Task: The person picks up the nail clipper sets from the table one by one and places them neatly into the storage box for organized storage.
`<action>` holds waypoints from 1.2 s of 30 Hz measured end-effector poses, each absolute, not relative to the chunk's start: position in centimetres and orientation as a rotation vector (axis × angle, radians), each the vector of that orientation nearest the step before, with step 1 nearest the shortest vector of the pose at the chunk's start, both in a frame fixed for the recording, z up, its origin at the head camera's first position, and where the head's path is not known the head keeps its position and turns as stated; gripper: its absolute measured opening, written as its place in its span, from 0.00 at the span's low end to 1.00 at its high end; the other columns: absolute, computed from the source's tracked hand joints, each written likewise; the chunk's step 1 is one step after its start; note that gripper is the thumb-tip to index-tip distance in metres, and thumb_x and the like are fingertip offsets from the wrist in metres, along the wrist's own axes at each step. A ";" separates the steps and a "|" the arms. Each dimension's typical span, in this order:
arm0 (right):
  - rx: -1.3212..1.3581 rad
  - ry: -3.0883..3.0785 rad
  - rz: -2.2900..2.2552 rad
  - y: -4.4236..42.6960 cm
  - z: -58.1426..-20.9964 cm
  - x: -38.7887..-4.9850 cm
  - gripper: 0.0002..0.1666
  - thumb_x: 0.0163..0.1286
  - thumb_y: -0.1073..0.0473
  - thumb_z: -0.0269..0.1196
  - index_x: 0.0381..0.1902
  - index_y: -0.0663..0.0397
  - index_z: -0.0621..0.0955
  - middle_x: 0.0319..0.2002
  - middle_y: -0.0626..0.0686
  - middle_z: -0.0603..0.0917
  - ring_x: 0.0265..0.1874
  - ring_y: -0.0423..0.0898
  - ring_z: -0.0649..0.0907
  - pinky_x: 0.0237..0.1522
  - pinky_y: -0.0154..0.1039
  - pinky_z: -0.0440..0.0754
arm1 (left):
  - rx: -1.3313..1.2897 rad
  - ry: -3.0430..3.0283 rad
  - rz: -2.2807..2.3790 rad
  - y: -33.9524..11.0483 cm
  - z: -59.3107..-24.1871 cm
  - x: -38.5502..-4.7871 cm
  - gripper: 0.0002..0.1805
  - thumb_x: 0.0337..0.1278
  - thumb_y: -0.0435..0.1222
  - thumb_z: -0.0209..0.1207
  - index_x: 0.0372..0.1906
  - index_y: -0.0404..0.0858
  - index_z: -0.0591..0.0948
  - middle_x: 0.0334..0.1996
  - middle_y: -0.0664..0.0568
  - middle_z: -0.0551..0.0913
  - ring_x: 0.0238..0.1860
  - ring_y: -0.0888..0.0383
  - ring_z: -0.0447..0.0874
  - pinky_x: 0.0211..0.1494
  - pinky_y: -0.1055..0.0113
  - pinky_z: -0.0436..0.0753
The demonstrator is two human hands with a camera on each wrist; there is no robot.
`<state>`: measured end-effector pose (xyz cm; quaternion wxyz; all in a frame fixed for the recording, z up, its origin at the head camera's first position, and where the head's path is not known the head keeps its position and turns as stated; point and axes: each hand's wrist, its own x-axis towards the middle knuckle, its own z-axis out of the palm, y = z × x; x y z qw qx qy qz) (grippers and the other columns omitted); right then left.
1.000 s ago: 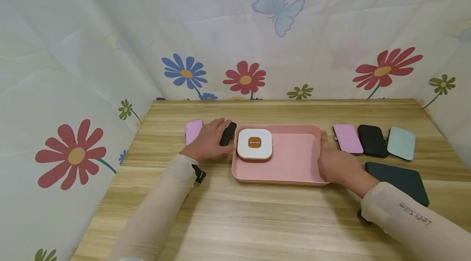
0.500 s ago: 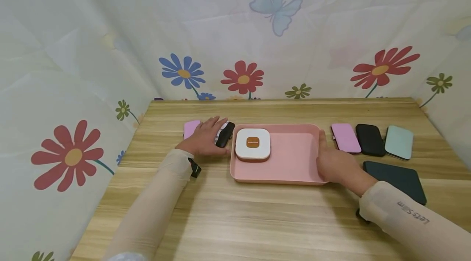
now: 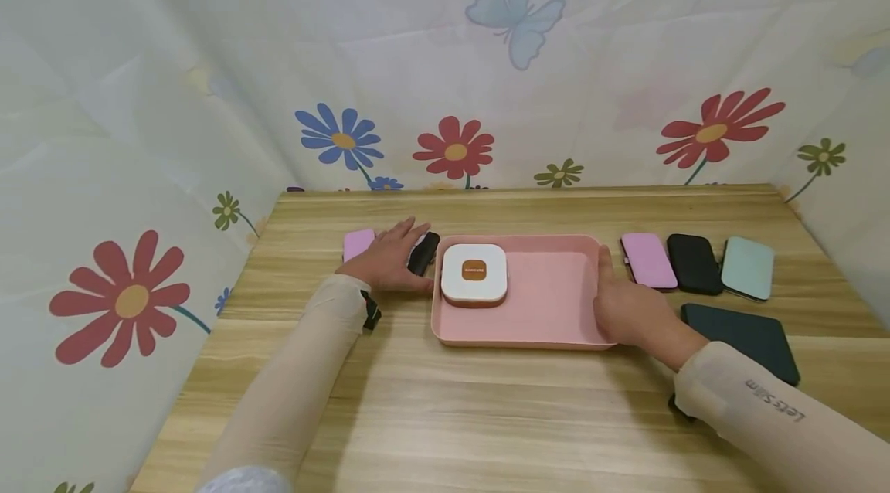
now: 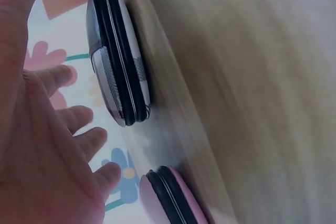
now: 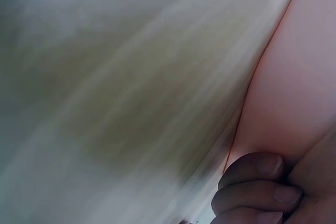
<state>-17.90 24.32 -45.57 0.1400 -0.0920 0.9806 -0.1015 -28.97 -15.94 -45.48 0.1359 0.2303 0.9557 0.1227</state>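
Observation:
My left hand point(image 3: 384, 257) hovers, fingers spread, at a small zip case point(image 3: 422, 253) standing just left of the pink tray point(image 3: 549, 334). In the left wrist view the case point(image 4: 118, 59) shows black edges with grey and patterned faces, and a gap separates it from the fingers. A pink zip case point(image 3: 358, 243) lies partly hidden beyond the hand. Within the tray, at its left end, sits a white square box point(image 3: 475, 273) with a brown label. My right hand point(image 3: 633, 311) holds the tray's right wall; its curled fingers point(image 5: 257, 195) show beside the wall in the right wrist view.
To the right of the tray lie a pink case point(image 3: 650, 261), a black case point(image 3: 694, 264) and a mint case point(image 3: 747, 269) in a row. A dark green flat case point(image 3: 744, 338) lies in front of them, near my right forearm. A flowered cloth point(image 3: 591, 107) hangs behind the wooden table point(image 3: 487, 416).
My left hand has drawn slightly left, off the patterned zip case, so more of it shows. The right hand stays on the tray. The view has drifted slightly.

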 end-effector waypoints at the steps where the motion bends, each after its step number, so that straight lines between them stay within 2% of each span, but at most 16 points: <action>1: -0.265 2.830 -0.294 24.3 -45.6 -17.9 0.46 0.77 0.58 0.40 0.75 0.71 0.26 0.15 0.49 0.73 0.12 0.45 0.71 0.16 0.40 0.65 | 0.657 2.768 0.353 -15.9 -45.4 -29.0 0.67 0.36 0.73 0.66 0.82 0.53 0.49 0.82 0.45 0.43 0.80 0.42 0.45 0.78 0.41 0.50; 7: -0.273 2.836 -0.293 24.4 -45.6 -17.9 0.47 0.76 0.57 0.41 0.75 0.71 0.26 0.14 0.49 0.73 0.11 0.44 0.70 0.15 0.39 0.63 | 0.684 2.743 0.311 -15.7 -45.1 -29.3 0.64 0.41 0.69 0.66 0.82 0.50 0.50 0.81 0.44 0.45 0.80 0.40 0.45 0.78 0.42 0.51; 11: -0.276 2.847 -0.287 24.3 -45.6 -17.9 0.47 0.76 0.57 0.42 0.75 0.71 0.27 0.14 0.49 0.73 0.11 0.44 0.70 0.15 0.39 0.62 | 0.701 2.722 0.273 -15.7 -45.5 -29.5 0.61 0.43 0.68 0.64 0.81 0.52 0.51 0.81 0.45 0.47 0.79 0.39 0.48 0.77 0.42 0.53; 19: -0.273 2.848 -0.293 24.3 -45.5 -17.9 0.47 0.76 0.58 0.42 0.75 0.72 0.28 0.14 0.49 0.73 0.11 0.44 0.70 0.15 0.39 0.62 | 0.705 2.736 0.239 -15.6 -46.2 -29.5 0.62 0.42 0.69 0.65 0.81 0.52 0.51 0.80 0.44 0.50 0.77 0.38 0.55 0.75 0.41 0.58; 26: -0.265 2.824 -0.315 24.3 -45.2 -17.8 0.47 0.76 0.58 0.41 0.75 0.72 0.26 0.14 0.49 0.73 0.11 0.44 0.70 0.15 0.38 0.63 | 0.677 2.734 0.201 -15.3 -45.8 -28.6 0.63 0.42 0.67 0.66 0.81 0.49 0.51 0.79 0.43 0.52 0.76 0.39 0.56 0.75 0.41 0.59; 36: -0.294 2.759 -0.459 24.7 -45.5 -18.3 0.49 0.76 0.58 0.43 0.74 0.70 0.24 0.16 0.49 0.74 0.12 0.43 0.71 0.15 0.38 0.65 | 0.686 2.764 0.128 -15.2 -45.5 -27.3 0.62 0.43 0.67 0.65 0.81 0.44 0.54 0.76 0.40 0.58 0.74 0.42 0.61 0.74 0.47 0.63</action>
